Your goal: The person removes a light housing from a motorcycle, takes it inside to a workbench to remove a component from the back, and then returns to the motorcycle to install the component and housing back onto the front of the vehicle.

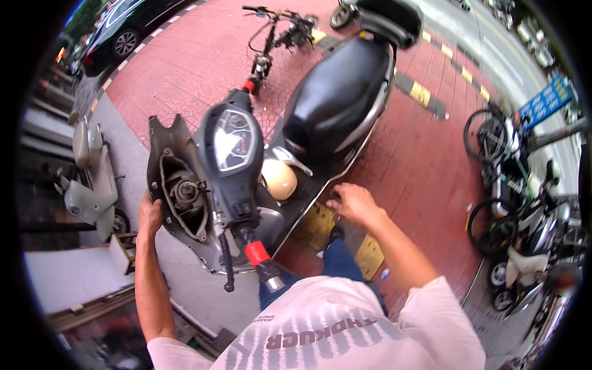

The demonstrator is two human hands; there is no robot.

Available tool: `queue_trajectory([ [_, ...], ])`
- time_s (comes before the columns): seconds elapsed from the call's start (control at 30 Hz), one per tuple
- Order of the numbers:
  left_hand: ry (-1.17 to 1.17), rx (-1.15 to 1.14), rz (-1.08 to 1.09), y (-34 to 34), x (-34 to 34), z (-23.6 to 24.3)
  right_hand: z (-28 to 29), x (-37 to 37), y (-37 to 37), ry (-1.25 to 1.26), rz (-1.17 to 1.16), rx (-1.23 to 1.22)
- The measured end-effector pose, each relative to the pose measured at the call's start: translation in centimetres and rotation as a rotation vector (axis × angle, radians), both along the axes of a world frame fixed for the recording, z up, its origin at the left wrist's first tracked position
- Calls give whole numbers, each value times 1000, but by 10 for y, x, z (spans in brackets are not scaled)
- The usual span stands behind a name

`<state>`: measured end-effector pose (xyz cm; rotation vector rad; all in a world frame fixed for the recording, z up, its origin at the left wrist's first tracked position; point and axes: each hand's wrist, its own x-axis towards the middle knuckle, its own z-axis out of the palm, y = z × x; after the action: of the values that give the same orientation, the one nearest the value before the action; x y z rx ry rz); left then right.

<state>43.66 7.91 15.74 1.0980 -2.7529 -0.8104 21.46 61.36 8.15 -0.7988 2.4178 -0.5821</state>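
A dark scooter (336, 92) stands before me, its black dashboard (231, 132) and handlebar turned toward me. At its front a grey-brown plastic front panel (174, 132) shows its inner side, with a round lamp housing (186, 192) set in it. My left hand (150, 216) is closed on the panel's outer left edge, thumb on the near side. My right hand (354, 203) hangs beside the footboard's right edge, fingers loosely bent and apart, with nothing visible in them. A cream helmet (279, 180) rests between seat and handlebar column. The panel's far side is hidden.
A stripped bike front end (271, 43) stands beyond on red paving (166, 68). A pale scooter (92, 179) is parked at left, a dark car (132, 31) at upper left. Bicycles (490, 142) and scooters line the right, near a blue sign (544, 102).
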Motion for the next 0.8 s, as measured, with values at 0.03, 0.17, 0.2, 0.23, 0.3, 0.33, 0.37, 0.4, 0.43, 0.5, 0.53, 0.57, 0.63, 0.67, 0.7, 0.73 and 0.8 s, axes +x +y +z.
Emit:
queue_trajectory([
  [0.03,-5,4,12,3,-2,1,-9,-8,3,-44,19,28],
  [0.17,-64,25,-40,-14,5,1,-62,-27,-26,-153,62,-73],
  [0.2,-60,20,-32,-10,2,2,-78,-31,-43,-177,63,-113],
  [0.23,-56,15,-11,-6,4,2,-91,-37,-64,-202,78,-153],
  [0.3,-99,43,39,-5,15,-1,-99,-48,-111,-355,107,-257],
  [0.33,-90,62,55,1,10,2,-121,-55,-136,-385,97,-340],
  [0.37,-76,79,68,11,-2,7,-149,-65,-162,-410,85,-424],
  [0.4,-106,49,121,31,-18,14,-159,-76,-185,-568,-24,-462],
  [0.43,-96,44,95,15,2,12,-173,-79,-214,-564,-32,-585],
  [0.5,-61,-51,27,7,-7,11,-211,-101,-260,-600,-48,-689],
  [0.53,-66,46,106,17,-14,12,-226,-107,-279,-831,-33,-681],
  [0.57,8,116,148,28,-3,8,-222,-98,-288,-967,-25,-711],
  [0.63,-15,28,159,47,4,12,-204,-94,-296,-1220,-44,-769],
  [0.67,-32,-35,149,51,8,10,-199,-96,-299,-1315,-61,-770],
  [0.7,-49,-81,191,44,20,4,-196,-100,-303,-1364,-54,-773],
  [0.73,-71,-77,186,49,8,12,-200,-107,-303,-1382,-63,-763],
  [0.8,-102,-63,200,57,-2,22,-207,-114,-309,-1383,-62,-724],
])
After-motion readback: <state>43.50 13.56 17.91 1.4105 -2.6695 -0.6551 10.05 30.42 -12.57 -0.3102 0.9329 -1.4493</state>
